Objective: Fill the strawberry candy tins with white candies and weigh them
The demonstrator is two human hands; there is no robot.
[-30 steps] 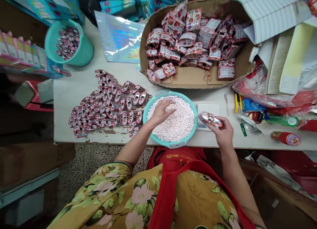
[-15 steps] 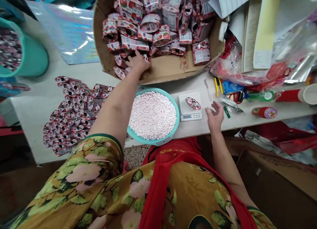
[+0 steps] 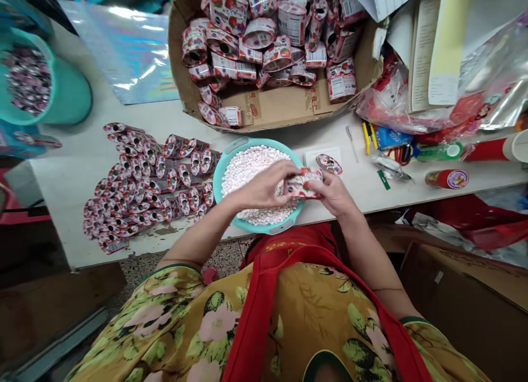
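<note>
Both hands grip one small red-and-white strawberry-printed packet [image 3: 304, 183] above the right side of a turquoise basin [image 3: 225, 161]. My left hand [image 3: 268, 185] has the packet's left end, and my right hand [image 3: 336, 194] its right end. White candy tablets [image 3: 247, 164] fill the basin below. Just behind the right hand, a flat oval printed piece [image 3: 329, 163] lies on a small white scale [image 3: 311, 155], whose front is covered by the hands. Beyond the basin a cardboard box [image 3: 280, 108] holds many similar packets [image 3: 276, 54].
Rows of printed packets with dark holes [image 3: 144, 178] lie left on the white table [image 3: 68, 195]. A turquoise bucket [image 3: 72, 98] of wrapped pieces stands far left. At right are a small spoon [image 3: 352, 142], a red tub [image 3: 447, 178], plastic bags and papers [image 3: 424, 57].
My left hand has come out of the box, and a packet is now held over the basin. My right hand has moved left from beside the scale onto that packet.
</note>
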